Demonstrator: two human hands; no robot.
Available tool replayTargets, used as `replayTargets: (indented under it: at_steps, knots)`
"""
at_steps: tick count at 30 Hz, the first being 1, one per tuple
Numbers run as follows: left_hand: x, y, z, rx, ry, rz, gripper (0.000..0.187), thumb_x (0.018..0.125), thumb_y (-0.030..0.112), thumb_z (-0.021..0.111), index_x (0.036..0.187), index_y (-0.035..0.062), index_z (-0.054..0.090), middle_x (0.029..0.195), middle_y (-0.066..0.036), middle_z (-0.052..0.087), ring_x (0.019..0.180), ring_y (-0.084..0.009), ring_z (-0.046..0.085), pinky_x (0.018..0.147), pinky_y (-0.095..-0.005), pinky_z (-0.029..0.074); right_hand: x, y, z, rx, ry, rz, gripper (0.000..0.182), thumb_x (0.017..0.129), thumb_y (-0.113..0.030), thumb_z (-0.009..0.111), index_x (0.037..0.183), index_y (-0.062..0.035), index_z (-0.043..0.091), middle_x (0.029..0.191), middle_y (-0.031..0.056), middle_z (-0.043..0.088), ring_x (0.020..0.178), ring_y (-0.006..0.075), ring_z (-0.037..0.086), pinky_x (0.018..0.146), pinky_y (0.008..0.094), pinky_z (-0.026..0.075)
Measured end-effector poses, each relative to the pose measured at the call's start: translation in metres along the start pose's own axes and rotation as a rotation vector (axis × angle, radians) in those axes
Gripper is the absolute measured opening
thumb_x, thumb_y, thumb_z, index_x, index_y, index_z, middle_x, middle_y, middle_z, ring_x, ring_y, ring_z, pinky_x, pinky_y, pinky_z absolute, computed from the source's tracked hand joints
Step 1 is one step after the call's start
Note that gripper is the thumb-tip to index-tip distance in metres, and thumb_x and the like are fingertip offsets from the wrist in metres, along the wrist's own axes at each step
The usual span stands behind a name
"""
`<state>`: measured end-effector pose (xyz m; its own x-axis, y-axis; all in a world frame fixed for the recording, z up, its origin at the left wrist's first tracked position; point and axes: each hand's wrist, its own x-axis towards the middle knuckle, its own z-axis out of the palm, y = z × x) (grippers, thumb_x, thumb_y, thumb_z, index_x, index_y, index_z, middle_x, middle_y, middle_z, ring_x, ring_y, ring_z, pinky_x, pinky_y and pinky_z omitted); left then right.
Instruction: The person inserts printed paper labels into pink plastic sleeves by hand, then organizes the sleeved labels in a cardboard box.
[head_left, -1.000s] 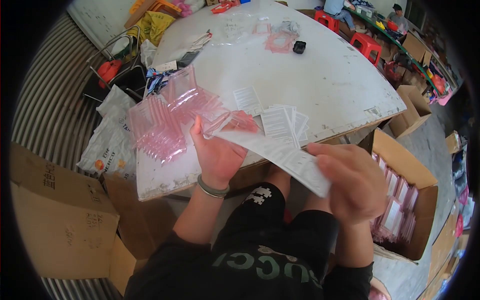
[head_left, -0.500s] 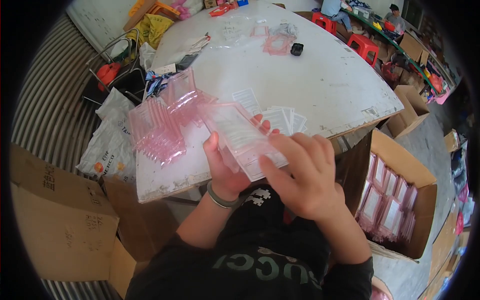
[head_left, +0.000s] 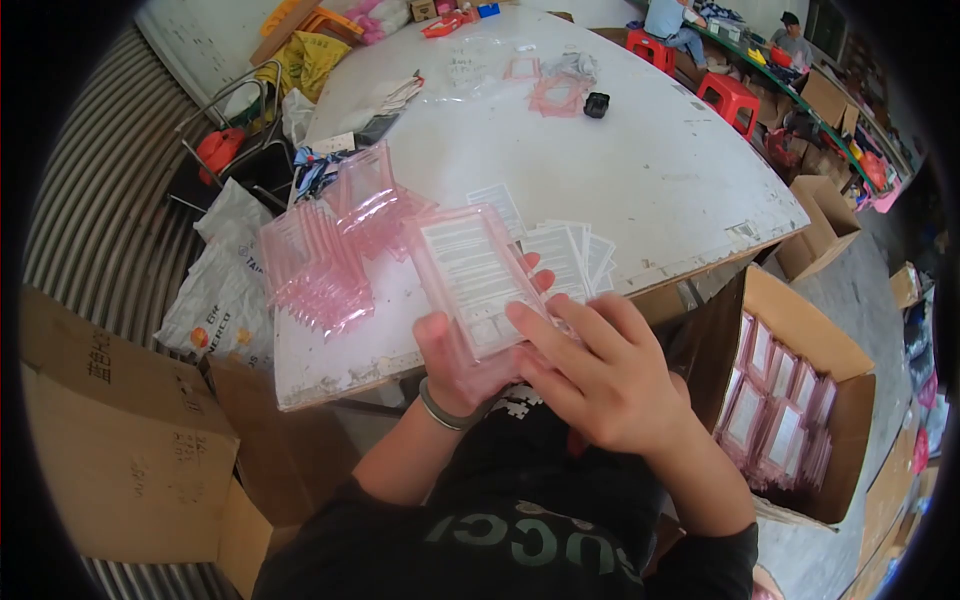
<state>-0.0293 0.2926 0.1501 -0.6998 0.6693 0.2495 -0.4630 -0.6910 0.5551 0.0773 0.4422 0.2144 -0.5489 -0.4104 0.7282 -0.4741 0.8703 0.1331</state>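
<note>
My left hand [head_left: 447,358] is closed around a clear pink plastic pouch [head_left: 424,265], its thumb at the near left edge and fingertips showing past the right edge. A white printed card [head_left: 468,270] lies inside the pouch, lines of text facing up. My right hand [head_left: 615,385] has its fingers at the pouch's lower right corner, seemingly gripping the open-end flap; the thumb is partly hidden. Just beyond the pouch, loose printed cards [head_left: 565,250] lie fanned on the table. To the left is a pile of similar pink pouches [head_left: 315,260].
The white table [head_left: 690,180] has a worn front edge. At right, an open cardboard box [head_left: 815,325] holds rows of pink pouches with cards. A large carton [head_left: 120,440] stands at left. A black object [head_left: 597,105] and more pouches [head_left: 555,95] lie farther back. Two people sit beyond.
The pouch has turned flatter toward me, so the card's text now shows clearly. My right hand has shifted slightly down, its fingers now on the pouch's lower right corner.
</note>
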Motion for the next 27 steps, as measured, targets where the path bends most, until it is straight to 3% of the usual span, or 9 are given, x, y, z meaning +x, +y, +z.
replayTargets:
  at_steps: [7,12,14,16,17,20,22,25,27]
  knots:
    - [0.005,-0.003,-0.003,-0.11,-0.145,-0.098,0.114,0.075,0.059,0.07,0.158,0.002,0.016,0.158,-0.023,0.03,0.142,-0.0398,0.038,0.117,-0.0541,0.036,-0.012,-0.006,0.015,0.175,0.224,0.062,0.033,0.073,-0.014,0.065,0.101,0.0016,0.061,0.111,0.0235,0.067,0.088,0.0299,0.064,0.072,0.0397,0.051]
    - [0.012,-0.004,0.0,0.07,-0.154,-0.075,0.104,0.08,0.055,0.072,0.155,0.0007,0.025,0.151,-0.018,0.042,0.135,-0.0334,0.046,0.111,-0.049,0.043,-0.012,-0.004,0.015,-0.08,-0.007,0.145,0.033,0.075,-0.014,0.064,0.104,0.0025,0.062,0.104,0.021,0.067,0.088,0.0311,0.066,0.071,0.0386,0.052]
    - [0.018,0.017,-0.02,0.419,-0.088,-0.184,0.085,0.088,0.047,0.068,0.151,0.0015,0.033,0.139,-0.013,0.053,0.126,-0.0261,0.055,0.105,-0.0419,0.048,-0.02,0.007,0.015,-0.138,-0.006,0.19,0.033,0.076,-0.013,0.064,0.106,0.0024,0.062,0.104,0.0197,0.067,0.091,0.0314,0.067,0.072,0.039,0.053]
    - [0.04,0.05,-0.037,0.923,0.039,-0.038,0.067,0.096,0.039,0.064,0.146,0.0015,0.042,0.128,-0.01,0.061,0.117,-0.0187,0.061,0.099,-0.0361,0.051,-0.035,0.036,0.012,-0.218,0.036,0.281,0.033,0.077,-0.011,0.063,0.107,0.0021,0.063,0.105,0.0184,0.068,0.094,0.0315,0.068,0.072,0.0394,0.054]
    - [0.061,0.072,-0.039,1.249,0.132,0.175,0.057,0.099,0.035,0.062,0.143,0.0011,0.046,0.122,-0.01,0.064,0.113,-0.0148,0.062,0.096,-0.0339,0.051,-0.045,0.056,0.013,-0.339,0.01,0.294,0.034,0.077,-0.012,0.063,0.109,0.0008,0.063,0.106,0.0166,0.068,0.097,0.031,0.068,0.073,0.0402,0.055]
    - [0.12,0.155,-0.073,2.161,0.449,0.476,0.076,0.095,0.057,0.059,0.134,-0.008,0.054,0.127,-0.023,0.065,0.113,-0.0324,0.065,0.099,-0.04,0.049,-0.092,0.125,0.033,-0.523,-0.085,0.339,0.035,0.082,-0.016,0.065,0.114,-0.0031,0.063,0.112,0.0134,0.069,0.105,0.0323,0.067,0.075,0.0405,0.056]
    - [0.16,0.193,-0.083,2.304,0.793,-0.141,0.091,0.088,0.069,0.059,0.133,-0.0102,0.056,0.132,-0.029,0.061,0.121,-0.0404,0.06,0.104,-0.041,0.045,-0.122,0.152,0.053,-0.351,-0.375,0.527,0.038,0.086,-0.023,0.066,0.119,-0.0041,0.062,0.12,0.0141,0.067,0.116,0.0336,0.063,0.086,0.0443,0.054]
    - [0.181,0.208,-0.095,2.419,0.55,-0.551,0.091,0.086,0.07,0.054,0.127,-0.0113,0.059,0.128,-0.031,0.061,0.126,-0.0402,0.057,0.105,-0.0421,0.046,-0.131,0.145,0.065,-0.277,-0.514,0.61,0.047,0.088,-0.032,0.068,0.126,-0.0049,0.06,0.131,0.0156,0.063,0.13,0.035,0.054,0.102,0.0514,0.044]
    - [0.185,0.21,-0.106,2.446,0.513,-0.572,0.092,0.084,0.067,0.059,0.129,-0.0126,0.056,0.127,-0.033,0.061,0.127,-0.0406,0.057,0.105,-0.0415,0.046,-0.131,0.142,0.065,-0.297,-0.5,0.638,0.052,0.087,-0.034,0.071,0.129,-0.0051,0.06,0.136,0.0167,0.06,0.137,0.0348,0.047,0.11,0.0556,0.036]
